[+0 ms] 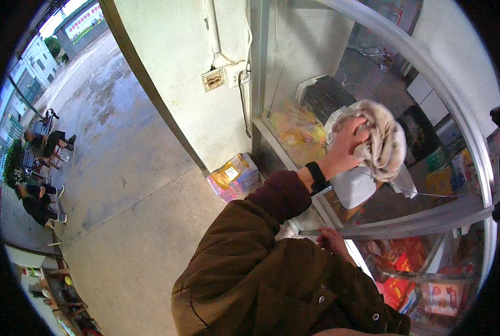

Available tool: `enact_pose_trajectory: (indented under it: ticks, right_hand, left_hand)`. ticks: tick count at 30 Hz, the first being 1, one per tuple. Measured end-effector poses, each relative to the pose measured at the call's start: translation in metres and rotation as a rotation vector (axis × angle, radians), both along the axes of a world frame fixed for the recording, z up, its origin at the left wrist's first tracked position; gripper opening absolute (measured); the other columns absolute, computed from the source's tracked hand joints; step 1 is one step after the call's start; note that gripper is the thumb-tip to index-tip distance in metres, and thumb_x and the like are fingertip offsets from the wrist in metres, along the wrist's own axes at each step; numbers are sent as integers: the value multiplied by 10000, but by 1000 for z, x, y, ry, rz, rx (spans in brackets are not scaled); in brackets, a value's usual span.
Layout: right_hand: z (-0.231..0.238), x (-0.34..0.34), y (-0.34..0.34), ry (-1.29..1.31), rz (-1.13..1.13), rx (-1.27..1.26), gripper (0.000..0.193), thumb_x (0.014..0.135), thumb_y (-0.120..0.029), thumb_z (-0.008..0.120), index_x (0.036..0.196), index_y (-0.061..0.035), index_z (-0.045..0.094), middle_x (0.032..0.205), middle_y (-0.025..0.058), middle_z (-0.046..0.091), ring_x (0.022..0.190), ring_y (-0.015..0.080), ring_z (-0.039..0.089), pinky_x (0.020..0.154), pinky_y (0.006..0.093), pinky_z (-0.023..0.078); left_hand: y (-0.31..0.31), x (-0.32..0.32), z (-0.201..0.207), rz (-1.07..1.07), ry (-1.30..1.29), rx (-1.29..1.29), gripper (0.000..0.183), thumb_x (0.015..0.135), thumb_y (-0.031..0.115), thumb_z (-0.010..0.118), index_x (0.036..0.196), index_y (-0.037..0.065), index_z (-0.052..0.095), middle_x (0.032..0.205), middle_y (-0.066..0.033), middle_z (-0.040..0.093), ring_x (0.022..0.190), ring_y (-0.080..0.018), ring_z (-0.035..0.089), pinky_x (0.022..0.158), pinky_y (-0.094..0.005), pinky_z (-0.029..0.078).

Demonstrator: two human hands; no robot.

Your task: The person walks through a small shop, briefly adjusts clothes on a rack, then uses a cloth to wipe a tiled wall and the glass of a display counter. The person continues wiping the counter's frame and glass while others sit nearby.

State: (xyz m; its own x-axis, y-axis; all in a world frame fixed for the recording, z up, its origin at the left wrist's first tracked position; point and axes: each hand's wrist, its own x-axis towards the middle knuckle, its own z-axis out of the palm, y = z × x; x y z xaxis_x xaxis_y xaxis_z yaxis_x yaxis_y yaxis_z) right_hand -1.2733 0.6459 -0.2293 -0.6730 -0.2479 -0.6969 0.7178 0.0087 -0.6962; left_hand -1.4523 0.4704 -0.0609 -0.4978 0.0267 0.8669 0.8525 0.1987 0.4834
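Observation:
My left hand [348,144], with a black band on the wrist, reaches up to the right across the view. Its fingers are wrapped round a bunched beige and white cloth [385,140]. The cloth is at a glass pane set in a pale metal frame [432,61]; I cannot tell whether it presses on the glass. Lower down, close to the frame's lower corner, my right hand [333,242] shows small and dim beyond my brown jacket. Its fingers look curled, and what they hold, if anything, is hidden.
Behind the glass are yellow plastic bags [300,134], a dark box [329,96] and a white container [351,187]. Red packages [398,288] fill the lower part. A colourful package [233,176] stands on the floor by the wall. Two people sit outside at far left.

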Motion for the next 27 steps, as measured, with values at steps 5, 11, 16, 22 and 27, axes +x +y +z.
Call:
enact_pose_trajectory:
  ticks: [5,11,16,22,27]
  right_hand:
    - [-9,6,8,30,-1,-40,280,889,-210,544,1096,-22,559,747,68,618,624,142,579,583,249,478]
    - [-25,-10,0,46,63,-86,277,905,-211,538,1112,-28,558,763,73,627,652,147,595,601,267,493]
    - [-24,-41,-34,18,142,-114,276,912,-199,532,1123,-21,555,791,87,634,678,153,608,621,276,504]
    - [-14,-73,-83,35,203,-43,270,891,-213,544,1088,-31,567,775,73,626,633,156,580,586,279,469]
    - [-10,-83,-106,-13,121,22,277,891,-228,547,1081,-28,574,779,68,625,641,142,580,592,275,468]
  left_hand:
    - [-57,-4,-59,64,2,-551,396,682,127,648,1071,134,580,1147,-156,488,1058,-346,486,888,-431,404]
    - [-219,-18,-58,499,-149,-878,396,672,31,596,1058,117,587,1076,-153,519,1003,-362,502,825,-422,434]
    - [-304,-56,-16,791,-14,-939,364,702,6,547,1051,107,571,1139,-138,511,1032,-330,503,849,-405,430]
    - [-361,-108,-16,873,-66,-921,377,731,25,529,1094,120,555,1101,-135,513,1030,-305,505,860,-379,435]
    - [-389,-110,-39,908,-104,-910,370,746,46,533,1109,114,550,991,-114,508,958,-284,512,820,-383,444]
